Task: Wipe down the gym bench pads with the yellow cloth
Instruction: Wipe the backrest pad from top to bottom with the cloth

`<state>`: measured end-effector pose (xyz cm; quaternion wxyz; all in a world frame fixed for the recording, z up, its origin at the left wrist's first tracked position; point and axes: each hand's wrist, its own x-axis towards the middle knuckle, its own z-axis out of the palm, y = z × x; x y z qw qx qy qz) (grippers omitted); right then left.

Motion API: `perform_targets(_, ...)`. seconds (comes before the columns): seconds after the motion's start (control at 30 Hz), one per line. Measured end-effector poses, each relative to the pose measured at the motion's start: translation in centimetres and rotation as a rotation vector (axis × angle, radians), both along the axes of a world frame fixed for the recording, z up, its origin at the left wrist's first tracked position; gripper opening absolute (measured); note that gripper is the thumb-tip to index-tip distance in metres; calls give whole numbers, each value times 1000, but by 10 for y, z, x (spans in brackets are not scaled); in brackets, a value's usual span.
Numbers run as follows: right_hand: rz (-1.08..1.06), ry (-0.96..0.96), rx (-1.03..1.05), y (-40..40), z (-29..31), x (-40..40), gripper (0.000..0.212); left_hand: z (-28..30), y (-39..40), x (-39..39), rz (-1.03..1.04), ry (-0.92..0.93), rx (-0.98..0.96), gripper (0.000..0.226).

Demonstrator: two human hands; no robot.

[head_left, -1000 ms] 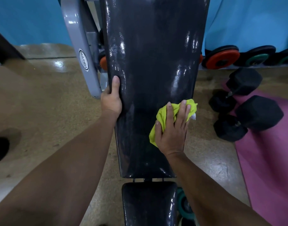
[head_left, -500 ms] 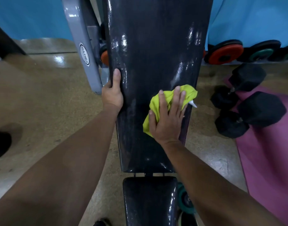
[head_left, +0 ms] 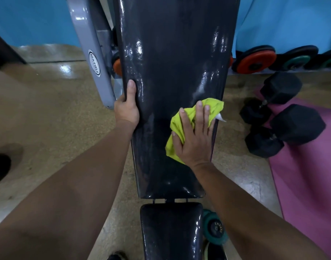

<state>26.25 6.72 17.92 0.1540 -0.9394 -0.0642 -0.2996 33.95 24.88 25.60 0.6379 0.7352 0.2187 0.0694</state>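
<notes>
Pressing the crumpled yellow cloth (head_left: 181, 126) flat against the right side of the black back pad (head_left: 172, 59), the right hand (head_left: 195, 139) has its fingers spread straight over it. The left hand (head_left: 126, 107) grips the pad's left edge, thumb on top, fingers curled underneath. Below, the seat pad (head_left: 170, 229) sits just apart. Black hex dumbbells (head_left: 284, 124) lie on the floor to the right.
</notes>
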Motion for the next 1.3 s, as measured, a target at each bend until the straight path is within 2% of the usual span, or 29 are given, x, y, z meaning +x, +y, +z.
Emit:
perform_targets(0.2,-74,-16,151,9,22,19,64,-1,0,0,-6,14,4,42)
perform_targets(0.4,20,-2,-22,-10,3,3,62,-1,2,0,1,16,7,46)
perform_targets(0.57,-101,9,135,4,18,15,64,-1,-1,0,11,40,11,41)
perform_targets(0.63,-73,46,86,14,13,6,64,0,0,0,9,29,15,40)
perform_targets(0.77,93,89,-78,-9,-13,-16,64,-2,4,0,14,15,21,54)
perform_targets(0.83,52,57,-61,-13,-11,-12,63,-3,3,-2,8,32,24,50)
perform_targets(0.93,-74,59,87,15,3,-3,63,-1,0,-3,-1,48,26,37)
perform_targets(1.03,-12,102,56,35,-3,-10,64,5,0,-3,-8,35,31,34)
perform_targets(1.17,99,109,-69,18,-18,-21,63,9,0,-6,-34,38,31,37)
perform_targets(1.3,-26,111,76,44,-3,-13,64,2,2,-4,-14,35,0,35)
